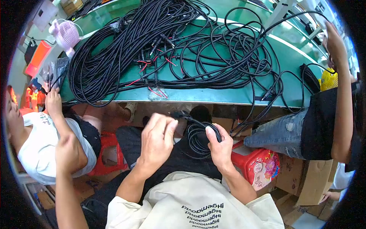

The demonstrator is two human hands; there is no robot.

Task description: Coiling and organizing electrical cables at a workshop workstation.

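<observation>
A coil of black cable (199,143) hangs over my lap, below the table's near edge. My right hand (220,147) is closed round the coil's right side, with the thumb pressing on top. To its left, my left hand (157,139) is raised with its fingers curled in and its thumb against them. The black cable end (182,114) reaches up from the coil to just beside my left fingertips. Whatever those fingers pinch is too small and blurred to make out.
A large heap of black cables (126,49) with red wire ends covers the green table (225,95). At right, a person's hand (336,45) lifts a cable. Another person's hand (53,101) holds cable ends at left. Red stools (110,152) and cardboard boxes (316,179) stand below.
</observation>
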